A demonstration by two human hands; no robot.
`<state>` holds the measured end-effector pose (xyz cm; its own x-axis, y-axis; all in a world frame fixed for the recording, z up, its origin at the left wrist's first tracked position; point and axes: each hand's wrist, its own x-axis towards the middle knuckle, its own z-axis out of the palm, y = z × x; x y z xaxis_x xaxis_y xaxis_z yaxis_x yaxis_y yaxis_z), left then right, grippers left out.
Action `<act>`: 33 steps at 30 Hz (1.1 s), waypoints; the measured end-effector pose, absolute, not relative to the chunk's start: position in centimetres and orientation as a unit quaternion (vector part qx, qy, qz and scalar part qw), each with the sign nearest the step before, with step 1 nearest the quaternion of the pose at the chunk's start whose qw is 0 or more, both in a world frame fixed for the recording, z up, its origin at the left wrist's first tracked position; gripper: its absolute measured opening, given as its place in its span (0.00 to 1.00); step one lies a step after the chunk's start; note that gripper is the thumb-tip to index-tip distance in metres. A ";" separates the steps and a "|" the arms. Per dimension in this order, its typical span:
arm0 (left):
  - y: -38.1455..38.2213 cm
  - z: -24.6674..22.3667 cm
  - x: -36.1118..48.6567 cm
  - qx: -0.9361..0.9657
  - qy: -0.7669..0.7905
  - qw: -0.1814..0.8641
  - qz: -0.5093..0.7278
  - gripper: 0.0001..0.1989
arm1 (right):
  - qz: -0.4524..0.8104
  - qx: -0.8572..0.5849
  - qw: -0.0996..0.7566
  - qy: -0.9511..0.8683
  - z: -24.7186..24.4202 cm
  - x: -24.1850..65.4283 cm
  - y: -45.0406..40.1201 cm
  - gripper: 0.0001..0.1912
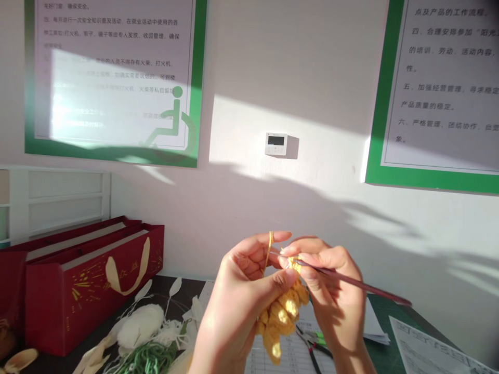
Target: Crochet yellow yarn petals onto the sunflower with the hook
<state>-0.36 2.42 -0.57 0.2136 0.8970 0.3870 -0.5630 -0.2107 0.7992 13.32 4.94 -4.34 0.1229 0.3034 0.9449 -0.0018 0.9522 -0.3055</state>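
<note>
In the middle of the head view my left hand [249, 285] pinches the top edge of a yellow crochet piece [284, 314], which hangs below in several petal-like lobes. Yellow yarn [268, 249] loops round my raised left index finger and runs down to the piece. My right hand [331, 275] closes round a dark red crochet hook [362, 285]. The hook's tip meets the top of the piece between both hands, and its handle end sticks out to the right. Fingers partly hide the stitch at the tip.
Red gift bags [97, 280] stand at the left. Near them lie a white yarn ball [140, 326] and green yarn [150, 358]. Pliers [312, 345] and printed sheets [440, 345] lie under and beside my hands. A thermostat [276, 144] and green-framed posters are on the wall.
</note>
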 end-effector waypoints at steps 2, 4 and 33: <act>2.2 -0.6 0.1 0.483 0.177 0.598 0.615 0.27 | -0.032 -0.120 0.730 -0.672 -4.6 13.7 4.9 0.16; 1.9 -0.6 0.5 0.466 0.192 0.589 0.631 0.27 | -0.097 -0.140 0.722 -0.671 -4.9 14.0 4.9 0.24; 2.3 -0.4 -0.6 0.496 0.143 0.609 0.602 0.21 | 0.117 -0.138 0.753 -0.633 -4.2 13.7 4.8 0.05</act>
